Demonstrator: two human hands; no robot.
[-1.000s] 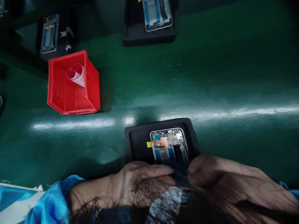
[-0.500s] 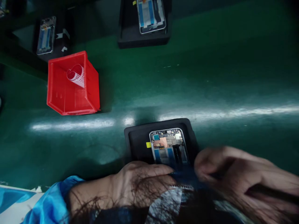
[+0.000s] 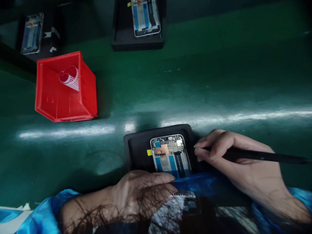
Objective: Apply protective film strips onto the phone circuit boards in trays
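An opened phone with its circuit board showing lies in a black foam tray on the green belt. My left hand rests flat on the near end of the phone and tray, fingers together. My right hand is at the tray's right edge and grips a thin black stick tool, its tip pointing at the phone's upper right part. A small yellow tab sticks out from the phone's left side.
A red plastic bin holding a curled white strip stands at the left. Two more phones in black trays lie at the back, one at top centre and one at top left. Blue sleeves cover my forearms.
My right hand has lifted off the phone's near end and swung to the right side, where the black stick tool shows in its grip. The left hand stayed put. The view shifted slightly right.
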